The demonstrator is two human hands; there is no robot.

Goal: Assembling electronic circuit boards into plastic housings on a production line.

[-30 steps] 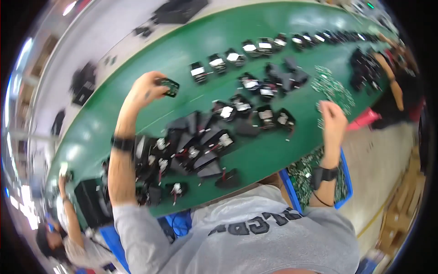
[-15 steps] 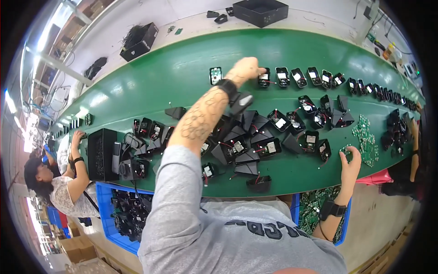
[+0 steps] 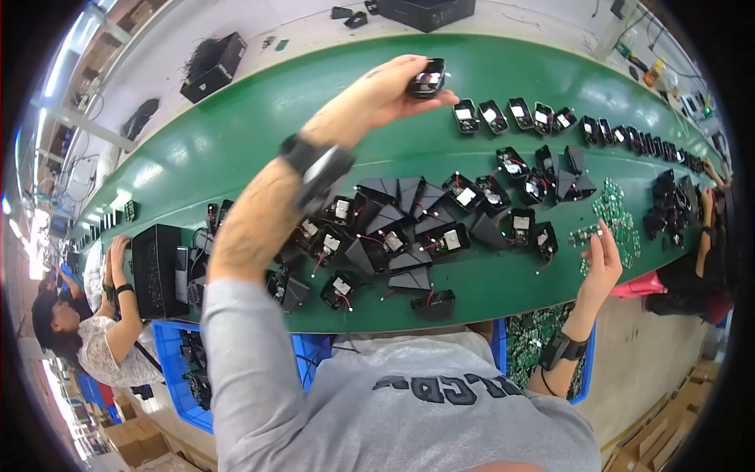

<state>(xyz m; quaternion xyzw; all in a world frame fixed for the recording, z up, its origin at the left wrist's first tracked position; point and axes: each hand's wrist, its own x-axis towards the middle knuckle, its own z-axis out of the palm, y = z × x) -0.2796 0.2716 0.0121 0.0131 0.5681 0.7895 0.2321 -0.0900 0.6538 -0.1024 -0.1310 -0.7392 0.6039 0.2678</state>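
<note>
My left hand [image 3: 385, 94] is over the far part of the green bench, closed around a small black plastic housing [image 3: 427, 80] whose open side shows parts inside. Its fingers reach under the housing. My right hand [image 3: 601, 267] is at the right, pinching a small green circuit board [image 3: 583, 235] between thumb and fingers. Beside that hand lies a loose pile of green circuit boards [image 3: 619, 216]. A row of black housings [image 3: 493, 117] with white blocks inside runs right from my left hand. Below my left forearm, a heap of black housings [image 3: 385, 224] with thin red wires spreads over the bench.
A black box [image 3: 157, 275] stands at the bench's left end beside a seated person [image 3: 110, 322]. Blue bins [image 3: 174, 385] are below the near edge. Another worker's arm [image 3: 706, 212] and dark parts [image 3: 667, 208] are at the far right.
My left hand has lifted the housing from the row's left end and shifted left and up. My right hand has raised the small circuit board off the bench. The view has shifted slightly.
</note>
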